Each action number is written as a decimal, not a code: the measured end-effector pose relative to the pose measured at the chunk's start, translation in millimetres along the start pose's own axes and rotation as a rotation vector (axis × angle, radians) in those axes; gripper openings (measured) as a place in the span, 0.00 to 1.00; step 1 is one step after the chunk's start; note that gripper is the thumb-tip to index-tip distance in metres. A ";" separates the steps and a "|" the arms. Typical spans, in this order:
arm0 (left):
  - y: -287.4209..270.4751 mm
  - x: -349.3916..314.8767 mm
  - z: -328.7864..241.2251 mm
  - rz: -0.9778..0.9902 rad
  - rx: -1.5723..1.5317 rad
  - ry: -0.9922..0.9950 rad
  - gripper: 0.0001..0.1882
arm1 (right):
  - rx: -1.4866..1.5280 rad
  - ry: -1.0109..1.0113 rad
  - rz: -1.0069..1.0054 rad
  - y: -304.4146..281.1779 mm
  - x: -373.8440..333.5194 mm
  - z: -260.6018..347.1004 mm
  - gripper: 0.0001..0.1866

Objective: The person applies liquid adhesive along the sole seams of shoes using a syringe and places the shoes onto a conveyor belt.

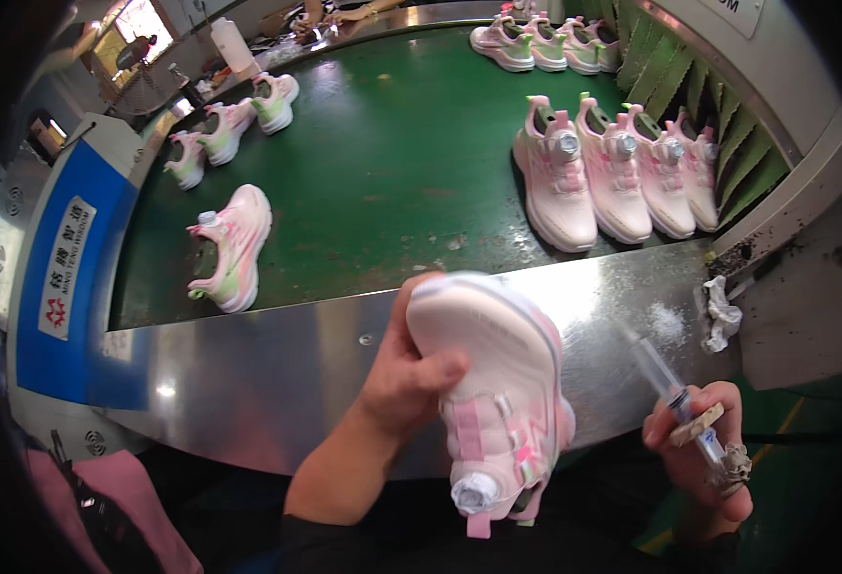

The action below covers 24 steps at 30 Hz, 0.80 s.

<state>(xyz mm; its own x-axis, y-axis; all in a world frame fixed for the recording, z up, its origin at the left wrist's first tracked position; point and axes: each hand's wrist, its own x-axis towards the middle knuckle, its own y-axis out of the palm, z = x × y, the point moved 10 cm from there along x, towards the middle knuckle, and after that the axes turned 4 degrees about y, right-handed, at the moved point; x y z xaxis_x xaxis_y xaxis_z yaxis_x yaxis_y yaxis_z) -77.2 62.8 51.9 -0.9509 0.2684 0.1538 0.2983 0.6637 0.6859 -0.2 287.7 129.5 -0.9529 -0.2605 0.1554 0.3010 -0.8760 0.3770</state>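
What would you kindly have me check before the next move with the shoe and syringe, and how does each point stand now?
1. Shoe gripped: ok, in the left hand.
2. Syringe gripped: ok, in the right hand.
3. Syringe apart from the shoe: ok, a gap shows between them.
4. Metal ledge clean: not ok, white residue lies beside a crumpled white wad.
5. Enough left inside the syringe: cannot tell.

The left hand (387,378) is gripping a shoe (483,354), the right hand (681,466) holding a syringe (658,368); shoes (614,182) are lining the belt's (383,172) right edge.
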 end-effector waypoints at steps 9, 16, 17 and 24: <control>36.2 -3.2 -7.5 0.299 -0.097 0.113 0.34 | 0.133 -0.013 0.220 59.1 20.1 13.5 0.33; 35.6 -14.0 -9.6 0.341 0.006 0.147 0.35 | 0.237 0.076 0.277 67.9 25.4 2.7 0.33; 40.6 -12.7 -9.7 0.382 -0.012 0.160 0.35 | 0.221 0.073 0.279 69.3 24.0 5.1 0.33; 49.4 -13.6 -10.7 0.419 0.056 0.158 0.35 | 0.199 0.121 0.197 67.8 19.1 4.4 0.34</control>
<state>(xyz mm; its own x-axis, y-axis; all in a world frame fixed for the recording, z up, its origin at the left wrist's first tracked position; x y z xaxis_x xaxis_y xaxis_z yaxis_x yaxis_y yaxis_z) -50.4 84.4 91.3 -0.7466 0.4152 0.5198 0.6602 0.5582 0.5024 2.1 225.1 162.1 -0.8694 -0.4746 0.1377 0.4706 -0.7102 0.5236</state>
